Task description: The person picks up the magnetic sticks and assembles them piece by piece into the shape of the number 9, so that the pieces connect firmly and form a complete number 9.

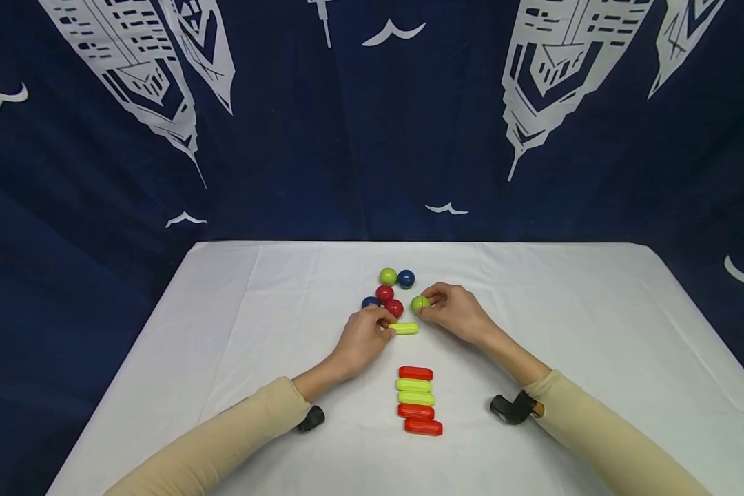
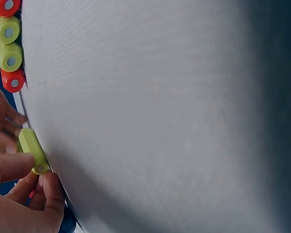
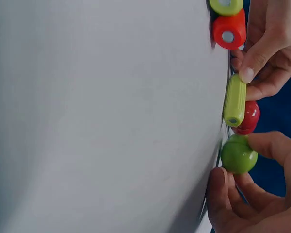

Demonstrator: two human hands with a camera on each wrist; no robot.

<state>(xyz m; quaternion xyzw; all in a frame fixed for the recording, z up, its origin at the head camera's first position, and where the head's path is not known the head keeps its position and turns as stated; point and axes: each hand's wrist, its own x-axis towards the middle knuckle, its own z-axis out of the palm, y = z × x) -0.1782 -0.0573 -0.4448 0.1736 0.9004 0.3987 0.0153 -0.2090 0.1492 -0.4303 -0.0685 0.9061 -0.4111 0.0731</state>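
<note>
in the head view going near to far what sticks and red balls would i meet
nearest red stick, second red stick, first yellow-green stick, second yellow-green stick, farthest red stick, held yellow-green stick in the left hand, nearer red ball, farther red ball

Studio setup: table, printed curtain

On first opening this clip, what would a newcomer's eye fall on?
Probably the left hand, pinching a yellow-green bar, and the right hand, pinching a green ball, over the white table. Nearer the camera lies a row of five red and yellow-green bars; a cluster of red, blue and green balls sits beyond the left hand. Behind hangs navy cloth with pale upside-down towers.
</note>
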